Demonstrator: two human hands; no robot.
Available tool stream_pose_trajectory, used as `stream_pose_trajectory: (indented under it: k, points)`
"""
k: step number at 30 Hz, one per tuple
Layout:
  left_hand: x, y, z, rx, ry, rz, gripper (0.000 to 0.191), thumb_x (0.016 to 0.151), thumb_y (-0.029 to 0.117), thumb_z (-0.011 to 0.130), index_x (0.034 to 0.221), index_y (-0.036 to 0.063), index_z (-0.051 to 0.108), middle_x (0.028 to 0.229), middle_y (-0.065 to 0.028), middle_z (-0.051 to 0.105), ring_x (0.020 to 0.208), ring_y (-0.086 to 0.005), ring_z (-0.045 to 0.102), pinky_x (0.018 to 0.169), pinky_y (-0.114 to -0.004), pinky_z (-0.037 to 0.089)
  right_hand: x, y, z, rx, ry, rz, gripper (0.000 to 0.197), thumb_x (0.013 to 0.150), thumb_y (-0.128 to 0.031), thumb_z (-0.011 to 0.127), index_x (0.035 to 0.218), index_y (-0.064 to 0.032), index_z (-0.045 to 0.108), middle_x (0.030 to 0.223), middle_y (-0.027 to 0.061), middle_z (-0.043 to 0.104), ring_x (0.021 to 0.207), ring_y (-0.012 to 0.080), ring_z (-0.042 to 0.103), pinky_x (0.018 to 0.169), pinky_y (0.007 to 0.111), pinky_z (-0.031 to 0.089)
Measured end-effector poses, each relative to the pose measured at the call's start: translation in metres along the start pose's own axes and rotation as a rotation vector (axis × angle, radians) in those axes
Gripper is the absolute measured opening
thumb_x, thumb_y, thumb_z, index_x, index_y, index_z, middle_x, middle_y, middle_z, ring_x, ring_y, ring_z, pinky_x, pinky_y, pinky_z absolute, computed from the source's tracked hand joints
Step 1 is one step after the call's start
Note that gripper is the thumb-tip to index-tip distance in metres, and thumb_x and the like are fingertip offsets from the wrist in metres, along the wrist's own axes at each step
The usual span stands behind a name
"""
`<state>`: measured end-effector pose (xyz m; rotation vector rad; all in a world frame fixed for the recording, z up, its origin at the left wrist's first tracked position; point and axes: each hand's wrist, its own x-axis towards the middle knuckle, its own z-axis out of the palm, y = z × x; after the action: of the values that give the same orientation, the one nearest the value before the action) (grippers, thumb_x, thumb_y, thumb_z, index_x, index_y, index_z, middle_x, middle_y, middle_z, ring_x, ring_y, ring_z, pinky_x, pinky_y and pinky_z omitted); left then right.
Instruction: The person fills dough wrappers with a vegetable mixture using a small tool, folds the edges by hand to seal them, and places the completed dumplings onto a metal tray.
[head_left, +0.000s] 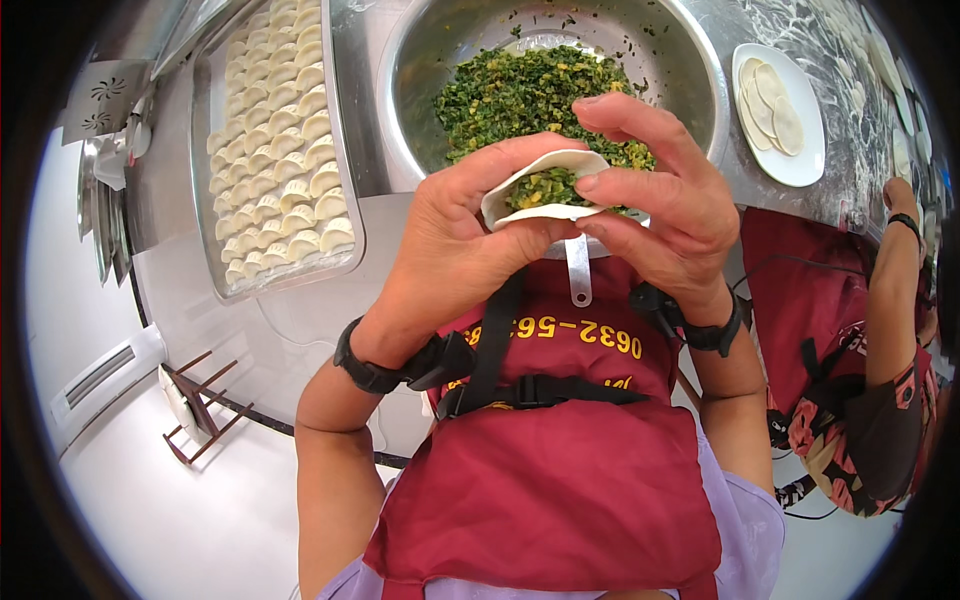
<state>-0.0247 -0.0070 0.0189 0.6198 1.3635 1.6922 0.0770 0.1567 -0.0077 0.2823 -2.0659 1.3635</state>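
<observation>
My left hand (465, 217) cups a round dough wrapper (551, 212), bent upward around a heap of chopped green and yellow filling. With thumb and forefinger, my right hand (667, 195) pinches the wrapper's right side, its forefinger touching the filling; the other fingers are raised. Just beyond both hands stands a wide steel bowl (401, 97) holding more chopped filling (525, 97). A flat metal handle (578, 270) sticks out below the wrapper; whatever it belongs to is mostly hidden by my hands.
On the left, a metal tray (356, 225) holds rows of pleated dumplings (285, 172). At the right, a white plate (806, 161) with several wrappers (769, 105) rests on the floured metal worktop (787, 22). Farther right, a co-worker's arm (892, 300) reaches over the worktop. A stool (206, 412) stands lower left.
</observation>
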Motion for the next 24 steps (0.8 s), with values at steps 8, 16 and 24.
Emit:
stream_pose_trajectory:
  k: [8, 16, 24]
  points:
    - [0.002, 0.0, -0.004, 0.169, -0.023, 0.027, 0.038, 0.079, -0.001, 0.067, 0.116, -0.0004, 0.058, 0.11, -0.0085, 0.062, 0.101, -0.0152, 0.059, 0.087, -0.027, 0.05, 0.007, -0.006, 0.001, -0.165, 0.026, -0.036, 0.021, 0.071, -0.002, 0.07, 0.091, 0.0017, 0.064, 0.116, 0.0253, 0.056, 0.106, 0.034, 0.058, 0.087, 0.04, 0.046]
    - [0.001, 0.005, 0.003, -0.151, 0.045, 0.029, 0.035, 0.081, -0.002, 0.064, 0.115, -0.0009, 0.056, 0.114, -0.0134, 0.059, 0.104, -0.0225, 0.06, 0.088, -0.035, 0.053, 0.013, -0.007, 0.014, 0.142, 0.285, 0.098, 0.025, 0.068, 0.001, 0.073, 0.092, -0.0012, 0.064, 0.113, 0.0166, 0.06, 0.097, 0.0257, 0.06, 0.083, 0.032, 0.049]
    - [0.001, 0.0, 0.016, -0.29, 0.181, 0.09, 0.034, 0.08, -0.01, 0.06, 0.112, 0.0014, 0.059, 0.11, -0.0082, 0.062, 0.101, -0.0158, 0.06, 0.087, -0.029, 0.05, 0.005, -0.004, 0.016, 0.039, 0.24, 0.074, 0.027, 0.073, -0.002, 0.072, 0.099, 0.0018, 0.062, 0.117, 0.0199, 0.056, 0.101, 0.0271, 0.058, 0.086, 0.035, 0.048]
